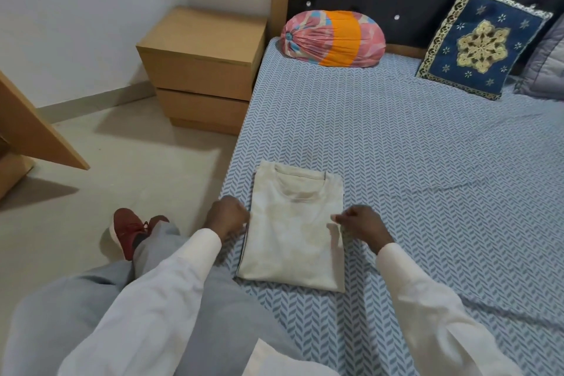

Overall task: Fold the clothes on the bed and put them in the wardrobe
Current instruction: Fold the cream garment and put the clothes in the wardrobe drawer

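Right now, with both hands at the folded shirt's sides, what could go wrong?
The left hand and right hand hold the shirt only by its side edges; lifted so, the folds may sag open.
The shirt lies near the edge of the bed, so a slip could drop it on the floor.

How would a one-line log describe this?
shirt: folded, on bed | left hand: curled at left edge | right hand: pinching right edge

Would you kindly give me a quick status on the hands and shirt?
Left hand curled at left edge of shirt, grip unclear. Right hand pinches its right edge. Shirt folded, flat on bed. Nothing on it.
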`<state>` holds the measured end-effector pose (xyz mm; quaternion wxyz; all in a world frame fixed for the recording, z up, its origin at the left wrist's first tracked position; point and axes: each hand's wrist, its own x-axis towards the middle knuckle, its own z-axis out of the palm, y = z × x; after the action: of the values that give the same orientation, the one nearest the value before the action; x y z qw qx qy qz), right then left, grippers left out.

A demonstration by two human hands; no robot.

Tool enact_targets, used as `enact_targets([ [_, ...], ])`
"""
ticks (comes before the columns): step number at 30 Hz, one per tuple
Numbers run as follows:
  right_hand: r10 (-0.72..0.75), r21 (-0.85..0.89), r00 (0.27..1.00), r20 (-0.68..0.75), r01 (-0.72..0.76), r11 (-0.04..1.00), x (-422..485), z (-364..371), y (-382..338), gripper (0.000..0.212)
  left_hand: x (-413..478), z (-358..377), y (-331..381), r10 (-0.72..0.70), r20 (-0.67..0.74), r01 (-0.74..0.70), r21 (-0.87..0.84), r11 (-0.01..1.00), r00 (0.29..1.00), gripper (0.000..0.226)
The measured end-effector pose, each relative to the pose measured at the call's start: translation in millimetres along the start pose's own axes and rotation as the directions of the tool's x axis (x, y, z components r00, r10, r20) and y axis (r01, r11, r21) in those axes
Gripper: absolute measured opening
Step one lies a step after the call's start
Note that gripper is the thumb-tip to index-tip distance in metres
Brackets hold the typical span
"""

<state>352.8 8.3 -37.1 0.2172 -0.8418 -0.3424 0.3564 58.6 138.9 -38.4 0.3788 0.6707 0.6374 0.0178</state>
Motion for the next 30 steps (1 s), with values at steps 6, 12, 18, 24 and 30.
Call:
enact_targets([
  [6,-0.017,0.122,0.97,-0.243,0.048,0.991,60.2,8.5,-28.5,0.019,48.2,-1.1,50.3,-0.03,-0.299,-0.037,-0.216,0.976,0.954,0.015],
  [12,0.139,0.243,0.935,-0.326,-0.059,0.968,80.3,17.2,-29.9,0.029,76.9,11.6,71.6,-0.044,-0.31,-0.047,-0.279,0.959,0.95,0.018],
  [18,0.08,0.389,0.961,-0.266,0.031,0.921,92.1,13.9,-23.8,0.018,91.3,19.6,72.0,-0.023,-0.294,-0.092,-0.37,0.925,0.956,0.011],
  [24,0.07,0.491,0.966,-0.251,0.065,0.869,94.2,12.4,-23.7,0.009,105.2,23.8,65.0,-0.046,-0.159,-0.06,-0.599,0.798,0.986,0.007],
  [30,0.126,0.487,0.947,-0.296,0.037,0.872,84.6,13.1,-20.7,0.03,92.9,18.3,71.9,-0.103,-0.278,-0.029,-0.434,0.9,0.955,0.016],
])
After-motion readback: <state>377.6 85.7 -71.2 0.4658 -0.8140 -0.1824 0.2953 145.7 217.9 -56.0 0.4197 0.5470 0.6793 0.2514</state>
